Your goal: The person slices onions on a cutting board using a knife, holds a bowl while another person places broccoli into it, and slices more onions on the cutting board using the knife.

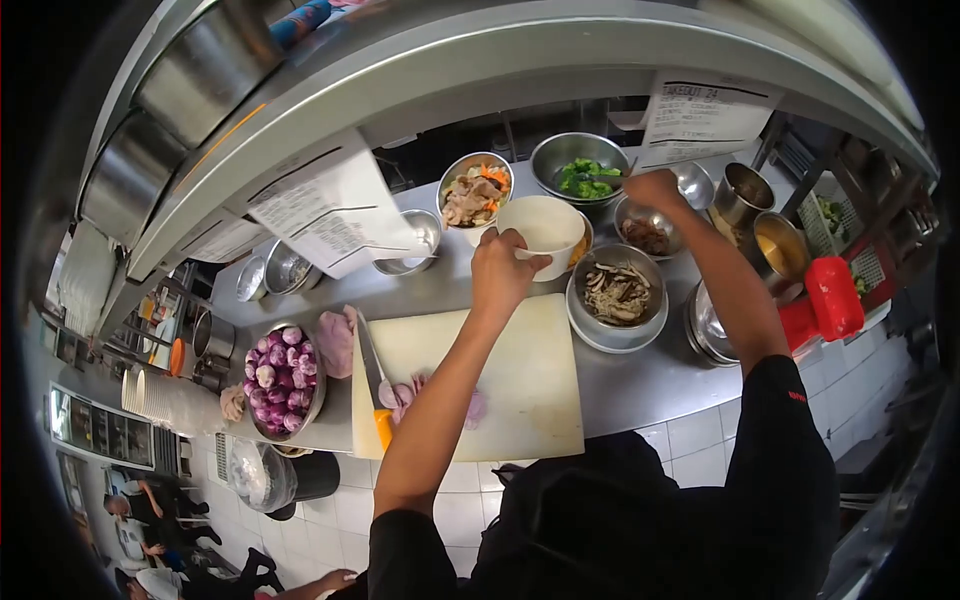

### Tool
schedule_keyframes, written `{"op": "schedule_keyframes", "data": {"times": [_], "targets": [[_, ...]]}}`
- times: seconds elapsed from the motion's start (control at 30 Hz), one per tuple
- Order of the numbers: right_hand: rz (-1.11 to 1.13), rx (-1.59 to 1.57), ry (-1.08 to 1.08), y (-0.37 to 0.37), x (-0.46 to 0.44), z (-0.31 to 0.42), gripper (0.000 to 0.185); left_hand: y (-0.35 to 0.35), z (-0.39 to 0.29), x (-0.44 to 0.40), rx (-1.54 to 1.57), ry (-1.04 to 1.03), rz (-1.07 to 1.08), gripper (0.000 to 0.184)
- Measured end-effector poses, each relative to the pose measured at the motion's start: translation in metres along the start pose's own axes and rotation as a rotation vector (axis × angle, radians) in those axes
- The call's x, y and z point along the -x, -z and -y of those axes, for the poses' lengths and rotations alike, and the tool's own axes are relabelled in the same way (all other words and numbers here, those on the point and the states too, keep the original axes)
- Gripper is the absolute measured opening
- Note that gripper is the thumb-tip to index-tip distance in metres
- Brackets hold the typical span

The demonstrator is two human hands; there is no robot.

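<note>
My left hand [508, 265] grips the near rim of a white round tub [545, 222], thumb and fingers over its edge. The tub is tilted and hovers beyond the cutting board. My right hand [652, 188] is closed around what looks like a metal utensil [608, 180], its lower end partly hidden, at a steel bowl [548, 150] of green broccoli [588, 178]. Below my left forearm is a white cutting board [520, 370] with sliced red onion [402, 392]. A knife [372, 360] with an orange handle lies along its left edge.
Left of the board stands a bowl of red onions [280, 375] beside a pink cloth [338, 345]. Bowls of sliced mushrooms [618, 292], meat with carrots [475, 195] and brown strips [645, 232] crowd the back. Paper order slips [325, 205] hang from the overhead shelf [420, 75].
</note>
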State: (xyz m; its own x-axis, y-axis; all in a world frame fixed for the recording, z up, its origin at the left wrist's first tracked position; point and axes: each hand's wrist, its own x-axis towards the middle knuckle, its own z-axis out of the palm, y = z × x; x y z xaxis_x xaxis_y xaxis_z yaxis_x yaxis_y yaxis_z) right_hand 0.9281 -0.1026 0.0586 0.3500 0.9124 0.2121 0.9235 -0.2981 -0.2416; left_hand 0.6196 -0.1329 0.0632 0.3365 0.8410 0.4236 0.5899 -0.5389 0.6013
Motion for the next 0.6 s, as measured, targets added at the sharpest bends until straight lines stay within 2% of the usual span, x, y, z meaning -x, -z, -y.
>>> {"op": "schedule_keyframes", "data": {"times": [0.03,0.13,0.17,0.23,0.37,0.43,0.47,0.53,0.6], "targets": [[0.004,0.002,0.001,0.007,0.002,-0.009,0.03,-0.004,-0.003,-0.002,0.013,0.027,0.037,0.038],[-0.064,-0.212,0.209,0.038,0.016,-0.032,0.03,-0.018,-0.005,-0.01,0.005,0.065,0.083,0.037],[-0.059,-0.212,0.206,0.062,0.03,-0.025,0.03,-0.024,-0.005,-0.012,-0.015,0.07,0.092,0.037],[0.186,-0.407,0.052,0.111,0.057,-0.003,0.032,-0.031,-0.009,-0.018,-0.002,0.084,0.095,0.037],[0.292,-0.58,0.065,0.093,0.054,-0.019,0.035,-0.04,-0.013,-0.017,0.033,0.041,0.046,0.036],[-0.231,-0.26,0.388,0.073,0.04,-0.034,0.033,-0.042,-0.009,-0.011,0.048,0.022,0.03,0.034],[-0.228,-0.264,0.39,0.062,0.028,-0.04,0.033,-0.043,-0.007,-0.007,0.063,0.006,0.015,0.033],[0.02,-0.063,0.218,0.035,-0.003,-0.048,0.031,-0.039,-0.009,0.001,0.079,0.034,0.01,0.032],[-0.035,0.031,0.241,-0.002,-0.023,-0.046,0.03,-0.034,-0.01,0.005,0.095,0.056,0.002,0.032]]}}
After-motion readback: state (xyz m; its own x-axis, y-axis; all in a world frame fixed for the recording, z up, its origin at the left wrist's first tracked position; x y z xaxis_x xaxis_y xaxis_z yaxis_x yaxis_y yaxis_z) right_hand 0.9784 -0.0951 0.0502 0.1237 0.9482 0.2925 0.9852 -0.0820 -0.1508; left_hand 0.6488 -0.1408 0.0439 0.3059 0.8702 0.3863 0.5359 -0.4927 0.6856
